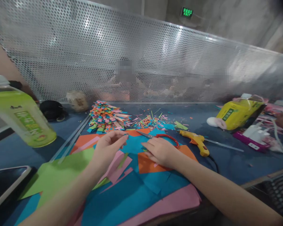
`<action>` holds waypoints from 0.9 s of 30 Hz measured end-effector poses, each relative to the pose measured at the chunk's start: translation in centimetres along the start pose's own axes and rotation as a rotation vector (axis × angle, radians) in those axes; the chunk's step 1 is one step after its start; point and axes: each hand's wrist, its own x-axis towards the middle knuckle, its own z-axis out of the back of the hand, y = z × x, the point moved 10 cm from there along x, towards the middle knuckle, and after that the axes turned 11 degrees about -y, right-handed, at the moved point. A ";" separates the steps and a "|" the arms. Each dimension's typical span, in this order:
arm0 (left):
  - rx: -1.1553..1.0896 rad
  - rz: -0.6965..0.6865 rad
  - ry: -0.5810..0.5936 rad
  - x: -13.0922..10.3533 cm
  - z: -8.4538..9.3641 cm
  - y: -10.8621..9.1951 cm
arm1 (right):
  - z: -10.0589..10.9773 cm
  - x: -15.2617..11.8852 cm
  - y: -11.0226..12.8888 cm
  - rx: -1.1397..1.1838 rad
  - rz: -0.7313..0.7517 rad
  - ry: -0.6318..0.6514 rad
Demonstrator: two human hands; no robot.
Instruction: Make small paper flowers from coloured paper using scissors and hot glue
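My left hand (110, 142) is raised over the coloured paper, its fingertips pinched together; what they hold, if anything, is too small to name. My right hand (160, 150) rests beside the red-handled scissors (168, 137), above an orange sheet (148, 164). Its fingers are bent, and their undersides are hidden. Between and below the hands lie blue paper (118, 201), pink strips (114, 166) and a green sheet (68, 168). Behind my left hand stands a cone of many small coloured paper pieces (106, 117).
A heap of paper scraps (153, 121) lies beyond the hands. On the right are a yellow glue gun (196, 141), a yellow bottle (235, 113) and a purple box (251, 141). A green bottle (25, 119) and a phone (8, 185) are left. A perforated metal screen (85, 56) stands behind.
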 end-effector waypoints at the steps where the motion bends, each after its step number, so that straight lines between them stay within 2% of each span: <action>1: -0.008 0.002 -0.001 0.0 0.0 0.0 | 0.0 0.1 -0.1 0.015 -0.033 0.003; 6: -0.052 0.009 0.007 0.0 -0.1 0.0 | -0.3 1.0 -0.8 -0.004 -0.185 0.037; 11: -0.045 -0.013 0.001 0.3 0.0 0.2 | -0.7 1.1 -0.6 -0.033 -0.140 0.051; 14: -0.034 -0.010 -0.010 0.3 0.1 0.2 | -0.2 0.9 -0.9 0.069 -0.139 0.006; 17: -0.055 0.027 -0.021 0.2 0.2 0.3 | 1.0 0.6 -2.4 0.358 -0.291 -0.122; 20: -0.081 0.058 -0.013 0.0 0.1 0.4 | 1.3 -0.2 -4.9 0.758 -0.562 -0.224; 23: -0.116 0.093 0.012 -0.3 -0.3 0.6 | 0.2 -0.9 -6.0 1.070 -0.768 -0.213; 27: -0.161 0.127 0.026 -0.7 -0.6 0.8 | -0.8 -1.1 -5.4 1.370 -0.843 -0.189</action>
